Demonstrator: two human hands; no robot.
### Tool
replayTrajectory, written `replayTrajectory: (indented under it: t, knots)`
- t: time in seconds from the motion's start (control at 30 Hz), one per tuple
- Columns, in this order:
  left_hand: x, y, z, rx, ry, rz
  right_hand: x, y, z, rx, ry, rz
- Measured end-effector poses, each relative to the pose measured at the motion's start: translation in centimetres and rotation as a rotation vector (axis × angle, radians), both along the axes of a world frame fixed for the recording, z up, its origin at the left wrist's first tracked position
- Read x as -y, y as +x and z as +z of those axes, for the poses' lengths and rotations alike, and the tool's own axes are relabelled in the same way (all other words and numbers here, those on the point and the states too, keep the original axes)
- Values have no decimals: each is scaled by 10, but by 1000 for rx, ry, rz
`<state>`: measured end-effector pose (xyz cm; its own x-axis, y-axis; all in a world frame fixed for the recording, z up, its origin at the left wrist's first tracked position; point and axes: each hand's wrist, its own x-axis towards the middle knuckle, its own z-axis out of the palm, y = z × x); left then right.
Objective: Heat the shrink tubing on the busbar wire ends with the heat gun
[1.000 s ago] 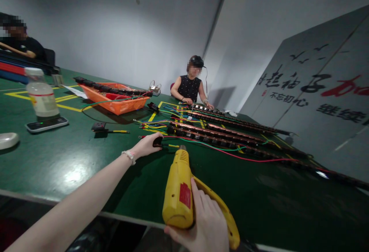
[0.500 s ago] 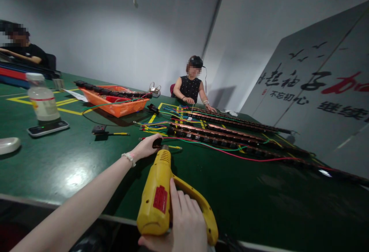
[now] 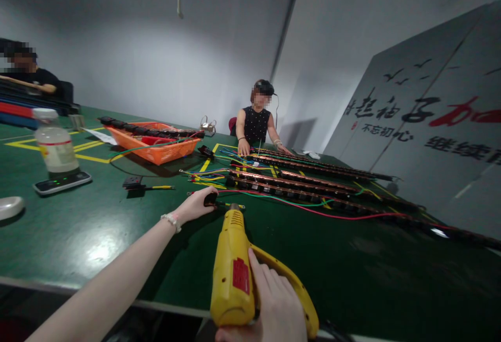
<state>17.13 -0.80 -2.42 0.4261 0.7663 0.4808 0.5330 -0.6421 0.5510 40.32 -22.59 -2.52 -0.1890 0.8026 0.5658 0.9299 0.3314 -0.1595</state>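
Observation:
My right hand [image 3: 276, 300] is wrapped round the handle of a yellow heat gun [image 3: 230, 263] with a red label, its nozzle facing away from me. With its fingers closed, my left hand [image 3: 194, 205] grips a black power socket [image 3: 211, 199], partly hidden by the fingers. From the socket a short yellow-green wire [image 3: 239, 207] points to the right. The gun's nozzle is close to this wire and overlaps it in view; whether they touch I cannot tell. A similar black socket with a wire [image 3: 135, 184] lies on the table to the left.
Long copper-and-black strips [image 3: 289, 188] with coloured wires lie across the green table [image 3: 156, 248]. An orange basket [image 3: 164, 152], a bottle [image 3: 57, 149] and a phone-like device [image 3: 62, 183] stand left. One co-worker [image 3: 256, 122] sits opposite, another person [image 3: 35, 78] far left.
The heat gun and my right hand have shifted right, so the nozzle is now further along the wire. My left hand keeps its grip on the socket. The co-worker opposite has moved a hand.

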Motion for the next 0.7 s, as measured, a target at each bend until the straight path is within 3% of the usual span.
replayTrajectory:
  t: [0.3, 0.7]
  knots:
    - [-1, -1, -1, 10, -21, -11, 0, 30, -1, 62, 43, -87]
    - [-2, 8, -3, -10, 4, 29, 7, -6, 2, 64, 48, -203]
